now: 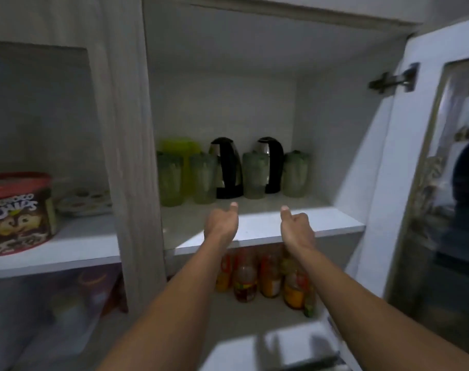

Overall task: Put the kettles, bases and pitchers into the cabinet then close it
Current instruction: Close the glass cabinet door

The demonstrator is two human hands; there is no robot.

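Note:
Two black-and-silver kettles, one on the left (228, 167) and one on the right (270, 163), stand on their black bases at the back of the open cabinet's white shelf (335, 226). Several translucent green pitchers stand in front of them, among them one at the far left (170, 180) and one at the far right (296, 174). A bright green lid (179, 145) shows behind the left ones. My left hand (222, 223) and my right hand (297, 228) hover over the shelf's front edge, fingers curled, thumbs up, holding nothing.
The glass-paned cabinet door (428, 183) stands open at the right on its hinge (394, 80). Bottles of sauce (246, 282) fill the shelf below. The closed left compartment holds a Choco Chips tub (16, 212) and a plate. A white surface (268, 346) lies below.

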